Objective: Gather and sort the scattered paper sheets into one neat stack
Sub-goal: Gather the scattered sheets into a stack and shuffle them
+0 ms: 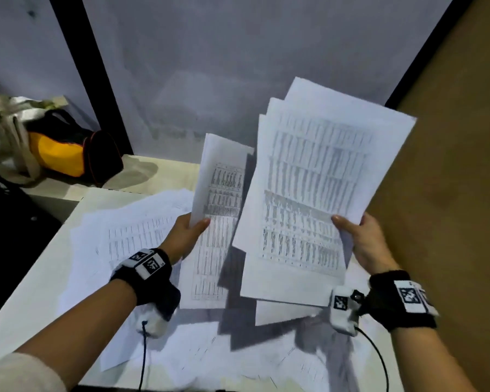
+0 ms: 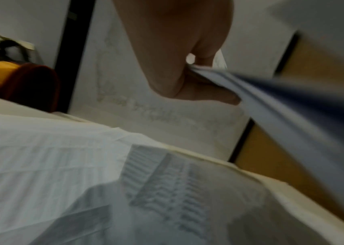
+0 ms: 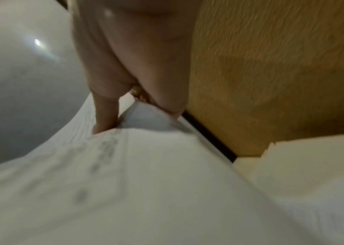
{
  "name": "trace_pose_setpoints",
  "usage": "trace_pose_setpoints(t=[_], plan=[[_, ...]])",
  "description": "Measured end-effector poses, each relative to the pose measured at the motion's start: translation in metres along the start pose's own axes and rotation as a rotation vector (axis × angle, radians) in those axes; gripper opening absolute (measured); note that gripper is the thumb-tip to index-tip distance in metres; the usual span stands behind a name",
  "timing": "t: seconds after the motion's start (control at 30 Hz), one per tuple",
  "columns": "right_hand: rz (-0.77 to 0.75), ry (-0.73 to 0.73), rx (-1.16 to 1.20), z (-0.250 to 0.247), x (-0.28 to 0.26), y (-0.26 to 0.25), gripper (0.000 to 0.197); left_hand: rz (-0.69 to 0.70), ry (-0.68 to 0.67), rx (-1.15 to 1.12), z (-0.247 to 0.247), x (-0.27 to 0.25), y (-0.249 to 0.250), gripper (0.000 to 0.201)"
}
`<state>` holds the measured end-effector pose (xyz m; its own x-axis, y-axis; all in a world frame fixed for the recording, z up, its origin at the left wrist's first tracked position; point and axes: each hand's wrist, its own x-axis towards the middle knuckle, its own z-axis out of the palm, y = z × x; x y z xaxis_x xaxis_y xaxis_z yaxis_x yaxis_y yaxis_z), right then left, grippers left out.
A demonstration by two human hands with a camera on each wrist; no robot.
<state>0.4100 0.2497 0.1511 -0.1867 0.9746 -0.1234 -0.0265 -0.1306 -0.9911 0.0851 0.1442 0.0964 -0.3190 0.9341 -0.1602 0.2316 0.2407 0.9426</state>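
Both hands hold printed sheets in the air above a paper-strewn white table.

At centre-right of the head view the right hand grasps a fanned bundle of white printed sheets at its lower right edge, thumb on top and the pages rising up and left from the grip. Left of it, the left hand pinches a single white printed sheet by its lower corner, so the page stands upright above the fingers, just beside the bundle. More loose printed sheets lie overlapping on the white table beneath. In the upper left a black-and-yellow bag rests at the table's far edge; what it contains is not visible.
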Motion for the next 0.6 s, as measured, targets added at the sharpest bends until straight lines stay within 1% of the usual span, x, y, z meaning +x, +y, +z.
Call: trace_pose_setpoints(t=[0.07, 0.1, 0.13, 0.17, 0.2, 0.23, 0.27, 0.3, 0.33, 0.37, 0.43, 0.47, 0.53, 0.6], plan=[[0.051, -0.023, 0.045, 0.025, -0.001, 0.014, 0.087, 0.012, -0.078, -0.031, 0.008, -0.003, 0.011, 0.034], [0.067, -0.035, 0.078, 0.032, -0.001, 0.021, 0.091, 0.010, -0.105, -0.062, 0.011, -0.005, 0.018, 0.030], [0.089, -0.044, 0.099, 0.039, -0.001, 0.024, 0.095, 0.004, -0.121, -0.108, 0.013, -0.008, 0.024, 0.025], [0.106, -0.054, 0.102, 0.045, -0.002, 0.026, 0.098, -0.006, -0.124, -0.155, 0.013, -0.010, 0.028, 0.026], [0.125, -0.060, 0.095, 0.049, -0.001, 0.025, 0.096, -0.019, -0.113, -0.217, 0.013, -0.011, 0.031, 0.028], [0.134, -0.071, 0.086, 0.053, 0.000, 0.023, 0.083, -0.045, -0.097, -0.284, 0.012, -0.012, 0.035, 0.031], [0.129, -0.081, 0.067, 0.059, 0.000, 0.019, 0.064, -0.081, -0.073, -0.354, 0.010, -0.013, 0.037, 0.033], [0.102, -0.078, 0.040, 0.063, 0.001, 0.017, 0.051, -0.101, -0.063, -0.401, 0.008, -0.013, 0.039, 0.037], [0.056, -0.059, 0.026, 0.066, 0.001, 0.014, 0.045, -0.093, -0.068, -0.435, 0.007, -0.014, 0.043, 0.041], [-0.002, -0.032, 0.018, 0.071, 0.000, 0.010, 0.041, -0.053, -0.082, -0.419, 0.006, -0.012, 0.045, 0.039], [-0.110, 0.018, -0.011, 0.080, -0.001, 0.004, 0.033, 0.082, -0.106, -0.320, 0.005, -0.009, 0.048, 0.028], [-0.148, 0.026, -0.035, 0.085, -0.001, 0.003, 0.032, 0.150, -0.098, -0.287, 0.004, -0.008, 0.050, 0.022], [-0.184, 0.017, -0.076, 0.092, -0.001, 0.004, 0.034, 0.205, -0.035, -0.293, 0.003, -0.005, 0.048, 0.012], [-0.182, -0.023, -0.085, 0.095, -0.001, 0.007, 0.042, 0.225, 0.036, -0.335, 0.004, -0.004, 0.044, 0.021]])
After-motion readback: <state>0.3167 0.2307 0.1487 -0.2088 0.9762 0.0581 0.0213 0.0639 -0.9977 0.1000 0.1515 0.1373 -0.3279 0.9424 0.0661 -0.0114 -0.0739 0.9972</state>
